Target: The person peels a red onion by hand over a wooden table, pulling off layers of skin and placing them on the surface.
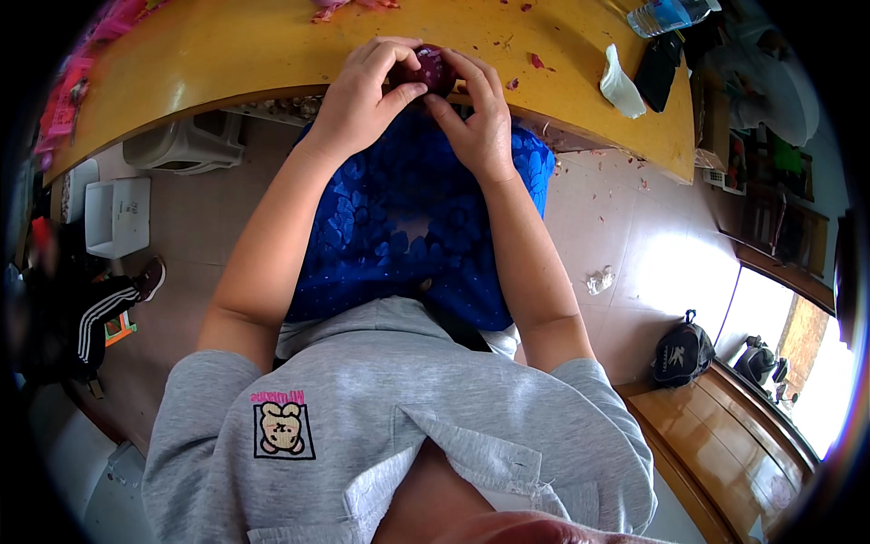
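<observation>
A dark red, rounded, glossy object [436, 72] with pale specks sits between my two hands at the near edge of the yellow wooden table [272, 51]; I cannot tell exactly what it is. The fingers and thumb of my left hand [367, 95] close on its left side. On its right side, the fingertips and thumb of my right hand [479, 112] press against it. A blue floral cloth [408, 204] covers my lap below the hands.
Red flakes [537, 61] lie scattered on the table. At the right are a white cloth or paper piece [620, 85], a black phone-like object [656, 71] and a plastic bottle [669, 17]. Pink baskets [64, 102] stand at the far left. A white bin [119, 217] and a person's shoe [151, 278] are below left.
</observation>
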